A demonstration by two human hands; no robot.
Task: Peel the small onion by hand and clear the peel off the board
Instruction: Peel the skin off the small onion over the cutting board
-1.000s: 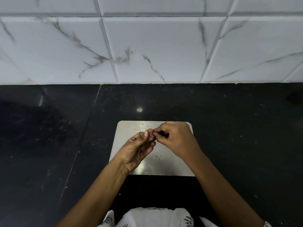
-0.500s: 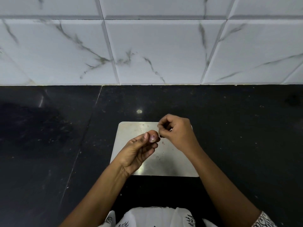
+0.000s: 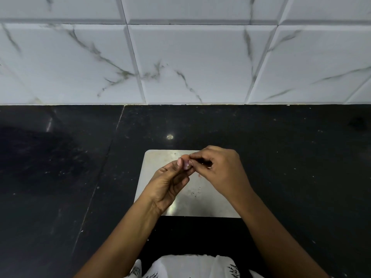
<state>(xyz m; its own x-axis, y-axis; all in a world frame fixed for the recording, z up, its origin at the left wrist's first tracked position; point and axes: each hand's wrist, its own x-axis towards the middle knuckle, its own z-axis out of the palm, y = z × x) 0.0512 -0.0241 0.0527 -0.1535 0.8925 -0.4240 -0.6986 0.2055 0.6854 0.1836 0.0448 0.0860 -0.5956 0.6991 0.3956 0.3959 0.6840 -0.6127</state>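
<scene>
A small pale pinkish onion [image 3: 186, 165] is pinched between the thumb and fingertips of my left hand [image 3: 168, 183], held above the steel board [image 3: 160, 159]. My right hand [image 3: 220, 169] is close against it from the right, thumb and forefinger pinching at the onion's top. Most of the onion is hidden by the fingers. A tiny pink scrap of peel [image 3: 199, 175] and several dark specks [image 3: 195, 192] lie on the board below the hands.
The board sits on a black stone counter [image 3: 291, 167] that stretches wide to both sides. A white marble-tiled wall [image 3: 184, 63] closes the back. My white patterned garment [image 3: 190, 265] shows at the bottom edge.
My right hand pulled up and away from the onion half a second ago, then came back down to pinch at it again. The left hand kept holding the onion in place.
</scene>
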